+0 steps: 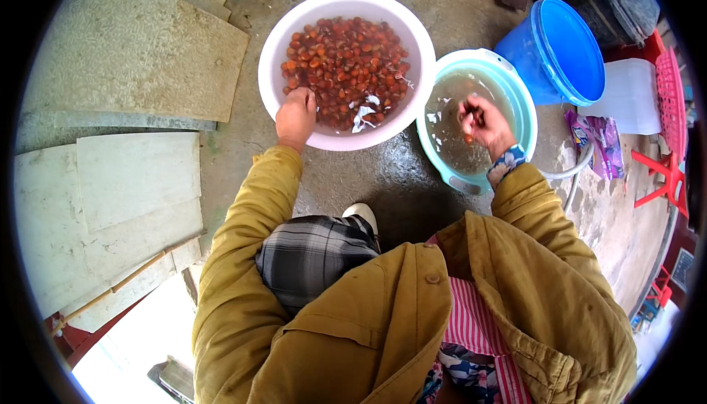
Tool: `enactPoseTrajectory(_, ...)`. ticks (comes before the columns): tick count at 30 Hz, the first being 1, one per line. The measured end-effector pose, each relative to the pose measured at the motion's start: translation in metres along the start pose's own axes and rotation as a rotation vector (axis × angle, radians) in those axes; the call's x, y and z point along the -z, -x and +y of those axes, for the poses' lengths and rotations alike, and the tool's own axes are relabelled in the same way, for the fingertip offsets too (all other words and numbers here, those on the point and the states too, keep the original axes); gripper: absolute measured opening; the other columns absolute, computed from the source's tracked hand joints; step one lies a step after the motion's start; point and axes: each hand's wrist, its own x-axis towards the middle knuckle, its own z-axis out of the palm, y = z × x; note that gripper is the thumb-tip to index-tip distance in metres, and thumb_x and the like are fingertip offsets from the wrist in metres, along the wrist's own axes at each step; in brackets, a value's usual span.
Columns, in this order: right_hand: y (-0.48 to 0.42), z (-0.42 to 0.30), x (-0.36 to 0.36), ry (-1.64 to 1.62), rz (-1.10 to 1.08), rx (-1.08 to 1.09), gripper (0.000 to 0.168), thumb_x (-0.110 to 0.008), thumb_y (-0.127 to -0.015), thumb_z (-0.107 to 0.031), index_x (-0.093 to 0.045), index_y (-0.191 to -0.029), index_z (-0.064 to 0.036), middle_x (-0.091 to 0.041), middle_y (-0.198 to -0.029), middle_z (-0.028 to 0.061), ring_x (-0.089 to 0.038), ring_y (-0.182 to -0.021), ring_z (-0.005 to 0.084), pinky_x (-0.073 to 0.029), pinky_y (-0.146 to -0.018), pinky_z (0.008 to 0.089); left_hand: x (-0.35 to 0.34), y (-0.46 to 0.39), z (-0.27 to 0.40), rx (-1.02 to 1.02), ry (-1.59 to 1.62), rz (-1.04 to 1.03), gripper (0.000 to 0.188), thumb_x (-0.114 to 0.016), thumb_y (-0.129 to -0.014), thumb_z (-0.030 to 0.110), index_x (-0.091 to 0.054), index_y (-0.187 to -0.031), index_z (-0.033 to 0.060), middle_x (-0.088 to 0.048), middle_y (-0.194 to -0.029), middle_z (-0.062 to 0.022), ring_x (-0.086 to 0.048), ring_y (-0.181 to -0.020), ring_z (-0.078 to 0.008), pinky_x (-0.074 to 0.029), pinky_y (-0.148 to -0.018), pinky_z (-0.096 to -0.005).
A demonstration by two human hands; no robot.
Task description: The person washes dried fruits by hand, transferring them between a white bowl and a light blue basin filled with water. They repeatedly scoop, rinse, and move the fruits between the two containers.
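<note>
A pale pink basin (422, 34) in front of me holds many small, round, reddish-brown fruits or nuts (348, 56) in water; I cannot tell their exact kind. White scraps (362, 119) float at its near side. My left hand (296, 117) is at the basin's near-left rim with fingers curled; whether something is pinched in them is hidden. To the right, an aqua basin (526, 103) contains murky water with a few white bits. Over it, my right hand (490, 128) holds several of the reddish-brown pieces (476, 118), one low beneath the fingers.
A blue bucket (571, 53) tilts behind the aqua basin. Right of it are a purple packet (605, 147), a pale hose (580, 161), a translucent container (627, 94) and a red stool (665, 180). Large flat boards (143, 50) line the left. The concrete floor (342, 183) looks wet.
</note>
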Motion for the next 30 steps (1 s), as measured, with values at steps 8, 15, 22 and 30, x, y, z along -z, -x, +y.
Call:
enactPoseTrajectory(8, 0.048, -0.01, -0.163, 0.25, -0.574, 0.134, 0.043, -0.05, -0.092, -0.03, -0.046, -0.128, -0.007, -0.049, -0.125, 0.0143, -0.048, -0.115, 0.0305, -0.044, -0.092, 0.0511, 0.008, 0.003, 0.001, 0.041, -0.009, -0.029, 0.015, -0.053, -0.085, 0.021, -0.059, -0.089, 0.0082, -0.062, -0.088, -0.0144, -0.06, -0.078, -0.0362, -0.048, -0.067, -0.0452)
enactPoseTrajectory(15, -0.006, -0.023, -0.048, 0.617, 0.104, 0.514, 0.031, -0.051, -0.092, -0.019, -0.051, -0.117, -0.002, -0.053, -0.114, 0.0104, -0.051, -0.106, 0.0232, -0.052, -0.084, 0.0389, 0.004, -0.001, 0.003, 0.017, 0.016, -0.036, 0.014, -0.052, -0.085, 0.02, -0.058, -0.089, 0.0078, -0.062, -0.089, -0.0141, -0.059, -0.08, -0.0355, -0.047, -0.069, -0.0444)
enactPoseTrajectory(22, -0.023, -0.044, 0.072, 1.057, 0.538, 0.425, 0.068, -0.064, -0.08, -0.031, -0.036, -0.133, 0.002, -0.052, -0.12, 0.0177, -0.051, -0.107, 0.0251, -0.045, -0.085, 0.0336, 0.003, 0.0, 0.001, 0.029, 0.005, -0.034, 0.015, -0.052, -0.086, 0.021, -0.058, -0.088, 0.0072, -0.061, -0.087, -0.0151, -0.059, -0.078, -0.0356, -0.047, -0.068, -0.0447)
enactPoseTrajectory(30, -0.078, 0.0, 0.044, 1.458, 0.247, 0.379, 0.089, -0.069, -0.073, -0.045, -0.025, -0.141, -0.008, -0.034, -0.138, 0.0248, -0.038, -0.125, 0.0358, -0.034, -0.101, 0.0391, 0.002, -0.001, 0.002, 0.037, -0.011, -0.038, 0.013, -0.053, -0.085, 0.02, -0.058, -0.087, 0.0076, -0.061, -0.088, -0.0144, -0.059, -0.078, -0.0351, -0.047, -0.068, -0.0447)
